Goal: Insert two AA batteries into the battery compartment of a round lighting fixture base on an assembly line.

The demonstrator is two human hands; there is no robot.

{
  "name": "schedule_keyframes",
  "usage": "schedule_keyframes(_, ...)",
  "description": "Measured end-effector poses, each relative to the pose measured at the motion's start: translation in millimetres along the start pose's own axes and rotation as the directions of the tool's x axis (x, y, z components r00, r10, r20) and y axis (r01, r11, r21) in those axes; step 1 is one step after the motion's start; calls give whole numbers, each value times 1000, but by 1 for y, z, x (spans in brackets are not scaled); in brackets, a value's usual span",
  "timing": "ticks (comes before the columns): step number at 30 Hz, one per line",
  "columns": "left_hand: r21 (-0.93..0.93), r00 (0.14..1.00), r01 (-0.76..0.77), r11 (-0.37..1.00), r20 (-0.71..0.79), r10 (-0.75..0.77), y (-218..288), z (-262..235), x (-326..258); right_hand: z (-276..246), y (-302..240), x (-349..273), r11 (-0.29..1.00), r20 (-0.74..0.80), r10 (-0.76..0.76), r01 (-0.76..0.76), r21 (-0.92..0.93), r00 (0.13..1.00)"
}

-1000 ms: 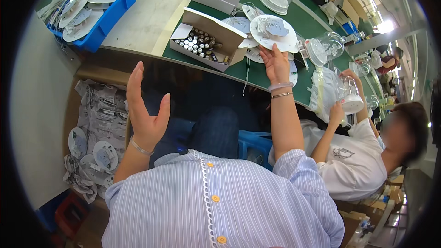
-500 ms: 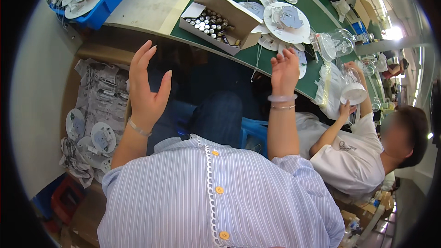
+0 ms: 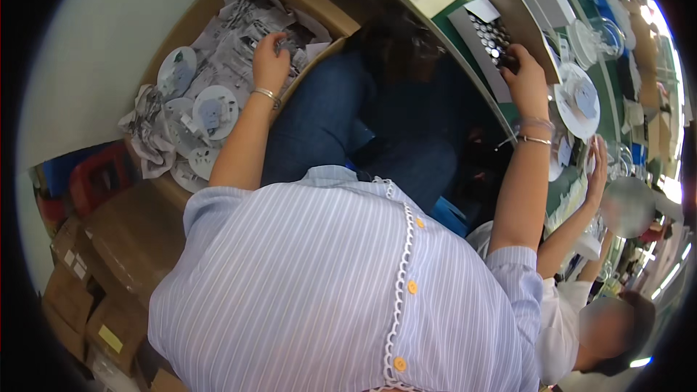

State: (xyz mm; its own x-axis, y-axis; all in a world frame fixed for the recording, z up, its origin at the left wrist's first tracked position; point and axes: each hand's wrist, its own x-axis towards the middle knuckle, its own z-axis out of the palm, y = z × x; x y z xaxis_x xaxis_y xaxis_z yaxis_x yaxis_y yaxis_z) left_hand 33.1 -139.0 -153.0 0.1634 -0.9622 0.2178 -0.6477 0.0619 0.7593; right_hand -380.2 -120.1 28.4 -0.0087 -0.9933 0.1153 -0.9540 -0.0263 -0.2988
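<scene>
My left hand (image 3: 271, 65) is down at a cardboard carton (image 3: 190, 19) on the left, its fingers curled over flat parts bedded in crumpled paper (image 3: 239, 22). What lies under those fingertips is hidden. On the right, my right hand (image 3: 527, 81) dips into a white box (image 3: 472, 47) of small silver-ended cylinders (image 3: 490, 40) that look like batteries. Its fingers and thumb are bent together among them, and anything between them is too dark to name. White round discs with grey plates, such as this disc (image 3: 215, 112), lie at the carton's near end.
Beside the white box on the green bench stand a white disc assembly (image 3: 579, 101) and a clear globe lamp (image 3: 606, 38). A co-worker (image 3: 563, 319) sits at the right with a raised arm. Brown cartons (image 3: 134, 236) and a red stool (image 3: 98, 178) stand at the lower left.
My view has turned left. Both hands were raised and empty with fingers apart; now the left is down at the carton and the right is in the white box.
</scene>
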Motion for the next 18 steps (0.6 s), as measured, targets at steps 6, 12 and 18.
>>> schedule_keyframes(6, 687, 929, 206, 697, 87, -360, -107, -16, -20, 3, 7, -2, 990, 17, -103, 104, -98, 995)
schedule_keyframes(12, 936, 733, 216, 278, 32, -680, -189, -84, -45, 13, 8, -5, 989, -16, -31, 29, -144, 999)
schedule_keyframes(18, 784, 684, 264, 562, 258, -682, -215, -97, -32, 10, 11, -3, 990, 40, 77, -82, 116, 996)
